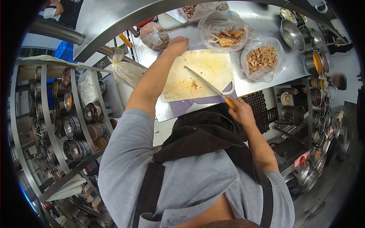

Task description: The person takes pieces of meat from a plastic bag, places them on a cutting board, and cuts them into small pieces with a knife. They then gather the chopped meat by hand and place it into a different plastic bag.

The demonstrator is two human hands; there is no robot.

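My right hand (242, 110) grips the yellow handle of a kitchen knife (205, 83). Its long blade lies slantwise over a worn, pale cutting board (213, 62), pointing to the far left. Small brown scraps (194, 85) sit on the board near the blade. At the board's far left corner is my left hand (178, 46), fingers curled in and their tips hidden. Close beside that hand stands a tied plastic bag of minced brown food (154, 36). A purple cloth (182, 107) shows under the board.
Beyond the board are an open bag of browned chunks (232, 37) and, to the right, a bag of diced brown pieces (262, 59). Metal bowls (292, 35) stand at the far right. A shelf rack (72, 159) with stacked bowls is on the left.
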